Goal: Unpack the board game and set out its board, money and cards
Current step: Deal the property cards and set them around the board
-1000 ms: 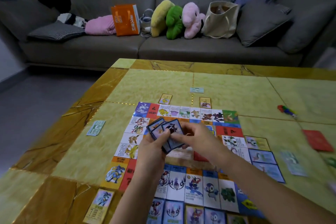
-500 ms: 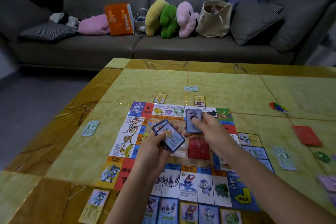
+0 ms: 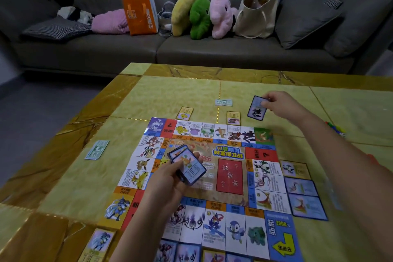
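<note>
open tabletop (image 3: 165, 95) beyond the board (image 3: 229, 151), cards (image 3: 301, 186) lining its right edge, banknote (image 3: 97, 149) left

Dim, even room light with a cool cast; source not in view. Shadows faint and soft. Surface (image 3: 170, 95) beyond the right hand (image 3: 282, 104) carries a mild sheen, no hard glare. Wide-angle bending: sofa (image 3: 119, 53) far behind both hands bows. Blur right of the right hand; print beside the left hand (image 3: 170, 178) soft.

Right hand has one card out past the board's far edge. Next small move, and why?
Probably lower the card flat onto the table just past the far edge of the board, right of the yellow card. The right hand pinches it above bare table there, other cards already lie along the board's edges, and the left hand holds a stack to deal.
</note>
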